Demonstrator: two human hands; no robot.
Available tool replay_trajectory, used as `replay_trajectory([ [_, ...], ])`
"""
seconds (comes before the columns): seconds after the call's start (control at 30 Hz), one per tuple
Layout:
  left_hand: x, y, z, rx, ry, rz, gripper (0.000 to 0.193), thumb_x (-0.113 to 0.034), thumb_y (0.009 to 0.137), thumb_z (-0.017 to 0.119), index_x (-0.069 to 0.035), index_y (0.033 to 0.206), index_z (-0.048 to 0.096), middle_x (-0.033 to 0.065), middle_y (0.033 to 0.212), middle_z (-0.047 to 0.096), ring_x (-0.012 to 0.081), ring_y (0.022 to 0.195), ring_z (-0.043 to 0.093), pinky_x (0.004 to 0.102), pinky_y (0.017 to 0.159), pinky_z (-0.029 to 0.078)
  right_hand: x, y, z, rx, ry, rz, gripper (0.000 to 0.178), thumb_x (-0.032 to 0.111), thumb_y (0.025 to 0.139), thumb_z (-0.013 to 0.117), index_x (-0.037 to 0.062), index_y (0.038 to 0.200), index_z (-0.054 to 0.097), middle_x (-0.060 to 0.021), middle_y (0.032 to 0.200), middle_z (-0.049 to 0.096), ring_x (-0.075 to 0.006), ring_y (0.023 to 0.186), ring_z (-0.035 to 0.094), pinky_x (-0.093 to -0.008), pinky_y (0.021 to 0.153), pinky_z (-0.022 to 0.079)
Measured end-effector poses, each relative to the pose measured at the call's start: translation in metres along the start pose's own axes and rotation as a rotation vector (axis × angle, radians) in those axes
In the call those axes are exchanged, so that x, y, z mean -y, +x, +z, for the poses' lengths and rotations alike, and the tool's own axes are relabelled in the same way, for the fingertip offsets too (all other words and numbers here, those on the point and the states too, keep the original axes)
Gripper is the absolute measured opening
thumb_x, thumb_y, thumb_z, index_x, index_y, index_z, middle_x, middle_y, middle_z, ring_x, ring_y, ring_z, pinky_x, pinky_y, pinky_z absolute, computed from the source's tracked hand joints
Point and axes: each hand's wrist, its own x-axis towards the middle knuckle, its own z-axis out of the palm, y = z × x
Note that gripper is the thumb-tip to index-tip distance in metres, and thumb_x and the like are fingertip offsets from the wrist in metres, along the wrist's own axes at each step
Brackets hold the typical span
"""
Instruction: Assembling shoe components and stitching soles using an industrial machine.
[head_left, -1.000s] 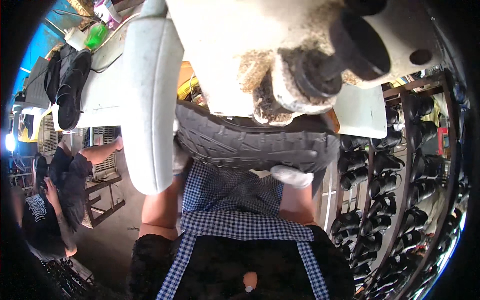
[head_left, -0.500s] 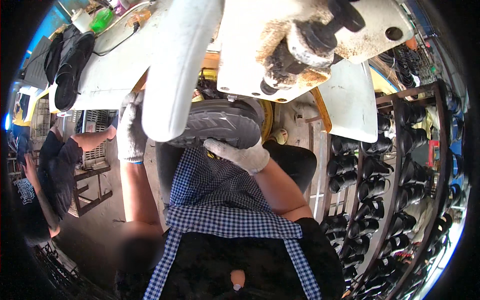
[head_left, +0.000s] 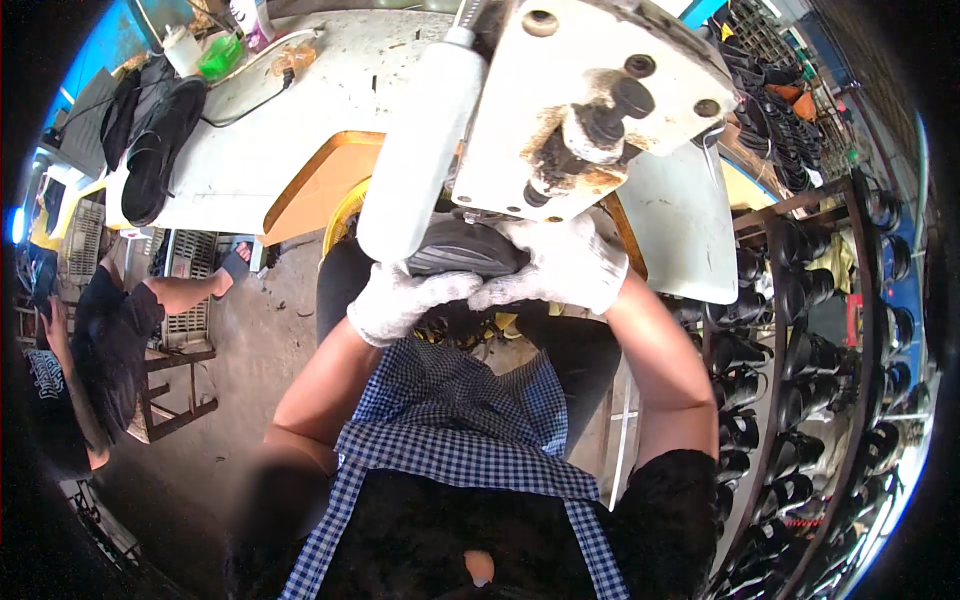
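A black shoe (head_left: 466, 250) with a grooved sole sits between my two white-gloved hands, under the head of a white, oil-stained machine (head_left: 585, 130) that looks like a sewing machine. My left hand (head_left: 408, 300) grips the shoe's near left side, thumb along the edge. From the right, my right hand (head_left: 572, 266) wraps round the other end, its thumb almost meeting the left one. The machine's pale rounded arm (head_left: 415, 160) hangs just over the shoe's left end and hides part of it. The shoe's underside is out of sight.
A white worktop (head_left: 270, 90) with an orange-edged cutout surrounds the machine. Black shoes (head_left: 160, 150) lie on its left part, near a green bottle (head_left: 221, 57). To my right stands a metal rack (head_left: 790, 380) full of black shoes. Another person (head_left: 80, 370) sits at far left.
My left hand has come from the worktop edge onto the shoe. The right hand has shifted up and right round it. The shoe has turned and moved closer beneath the machine head.
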Motion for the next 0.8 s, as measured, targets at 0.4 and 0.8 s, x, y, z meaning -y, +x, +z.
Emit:
replay_trajectory([
  [0.4,0.027,-0.018,0.038,-0.202,-0.608,0.006,0.048,-0.02,0.081,0.073,0.0,0.12,0.054,0.0132,0.115,0.063,0.0238,0.107,0.06,0.0379,0.097,0.047,0.001,-0.173,0.086,-0.977,1.094,0.619,0.067,0.022,0.077,0.075,0.0023,0.134,0.045,-0.016,0.123,0.058,-0.0258,0.107,0.061,-0.0372,0.095,0.049],
  [0.8,-0.036,-0.061,-0.097,-0.046,1.263,-0.162,0.031,-0.025,0.082,0.073,-0.005,0.105,0.07,0.0145,0.124,0.061,0.0206,0.108,0.062,0.0339,0.092,0.048,0.007,-0.208,0.049,-1.292,0.988,0.598,0.06,0.037,0.085,0.063,-0.0059,0.125,0.05,-0.0191,0.118,0.061,-0.0312,0.103,0.062,-0.0425,0.089,0.052],
])
